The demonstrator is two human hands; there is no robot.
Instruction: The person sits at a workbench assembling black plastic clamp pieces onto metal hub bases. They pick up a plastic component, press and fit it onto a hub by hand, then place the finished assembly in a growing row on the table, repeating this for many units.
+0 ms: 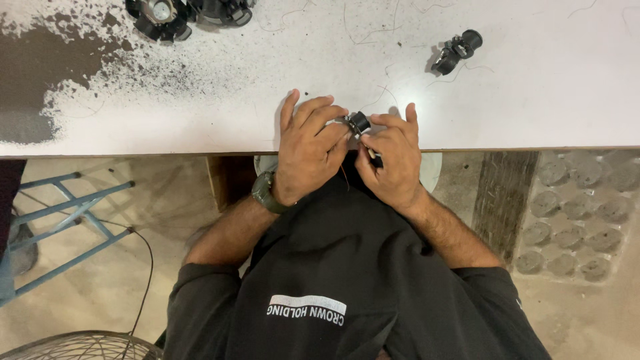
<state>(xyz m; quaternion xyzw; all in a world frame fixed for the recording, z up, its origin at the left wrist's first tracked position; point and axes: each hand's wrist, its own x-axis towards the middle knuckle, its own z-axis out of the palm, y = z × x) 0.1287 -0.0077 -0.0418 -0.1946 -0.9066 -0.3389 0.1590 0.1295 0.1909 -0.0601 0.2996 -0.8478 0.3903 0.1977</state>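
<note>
left hand [309, 150] + right hand [393, 159] together, both pinching small black cylindrical part [358, 123] at white table [533, 100] edge | similar black part [456, 52] lies apart

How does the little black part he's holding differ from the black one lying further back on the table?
The held black part sits at the table's near edge, pinched between the left hand and the right hand; the loose black part lies untouched farther back. The held one looks smaller, partly hidden by fingers. Both are small, black and roundish.
</note>
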